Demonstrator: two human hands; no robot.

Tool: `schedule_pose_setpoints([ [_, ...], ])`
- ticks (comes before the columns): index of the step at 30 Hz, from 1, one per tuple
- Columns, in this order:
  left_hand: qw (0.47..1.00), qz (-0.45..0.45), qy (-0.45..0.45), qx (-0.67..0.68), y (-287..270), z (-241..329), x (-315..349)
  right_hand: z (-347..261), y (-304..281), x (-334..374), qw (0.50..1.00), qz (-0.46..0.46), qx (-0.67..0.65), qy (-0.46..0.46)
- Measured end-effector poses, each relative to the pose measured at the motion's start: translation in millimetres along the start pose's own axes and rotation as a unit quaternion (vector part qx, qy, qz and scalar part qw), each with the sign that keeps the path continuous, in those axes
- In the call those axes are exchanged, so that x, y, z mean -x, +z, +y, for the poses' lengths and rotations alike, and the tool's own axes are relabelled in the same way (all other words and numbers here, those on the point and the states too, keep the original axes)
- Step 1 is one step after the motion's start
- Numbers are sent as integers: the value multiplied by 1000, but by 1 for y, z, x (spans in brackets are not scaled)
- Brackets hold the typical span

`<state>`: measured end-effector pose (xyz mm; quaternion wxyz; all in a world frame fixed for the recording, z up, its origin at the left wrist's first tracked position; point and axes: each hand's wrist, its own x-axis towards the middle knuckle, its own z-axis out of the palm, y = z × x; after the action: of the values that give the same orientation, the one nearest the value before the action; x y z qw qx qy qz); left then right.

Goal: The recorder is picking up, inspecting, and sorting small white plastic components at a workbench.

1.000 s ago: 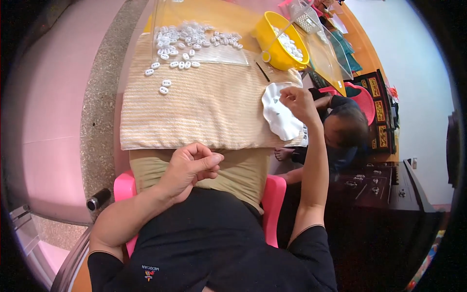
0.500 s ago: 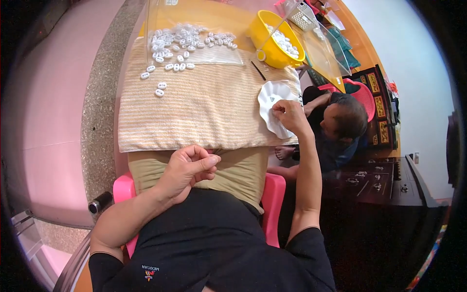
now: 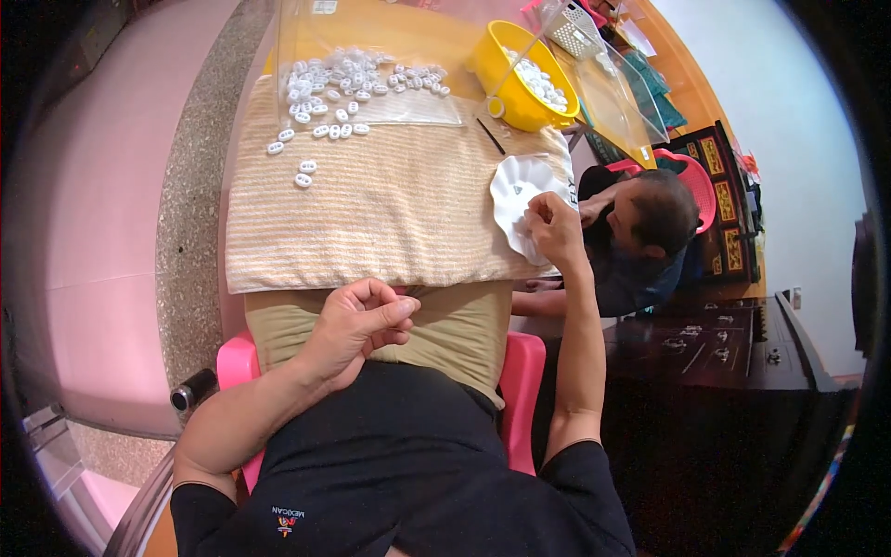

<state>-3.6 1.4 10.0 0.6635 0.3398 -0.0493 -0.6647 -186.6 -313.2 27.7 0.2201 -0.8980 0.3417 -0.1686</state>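
Note:
My right hand (image 3: 559, 230) is over a white, wavy-edged dish (image 3: 510, 176) at the right side of the towel. Its thumb and fingers are pinched together near the dish; whatever they hold is too small to make out. A tiny grey piece (image 3: 518, 189) lies in the dish. Over my lap, in front of the towel's near edge, my left hand (image 3: 364, 323) is closed, thumb pressed to the curled fingers, and I cannot see what is between them. A thin black stick (image 3: 491, 136) lies on the towel beyond the dish.
A striped towel (image 3: 371, 223) covers the near table. Many white oval pieces (image 3: 343, 74) are heaped at the far left, partly on a clear plastic sheet. A yellow basin (image 3: 520, 110) of white pieces stands far right. Another person (image 3: 654, 223) is close by on the right.
My right hand has shifted slightly to the right above the dish, still pinched. My left hand has stayed put. The person on the right has moved their head and arm.

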Motion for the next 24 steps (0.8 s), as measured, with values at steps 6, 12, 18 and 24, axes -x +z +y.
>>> schedule_pose_setpoints([
  [6,1000,7,-4,-3,0,-1,-1,12,5,0,991,8,-127,28],
  [12,1000,14,-4,-8,0,-2,-2,17,7,5,986,-6,-164,38],
  [18,999,33,-1,-32,6,-1,-2,13,4,9,969,-7,-234,83],
  [24,996,29,21,-78,2,-8,-5,24,6,13,958,7,-280,58],
])
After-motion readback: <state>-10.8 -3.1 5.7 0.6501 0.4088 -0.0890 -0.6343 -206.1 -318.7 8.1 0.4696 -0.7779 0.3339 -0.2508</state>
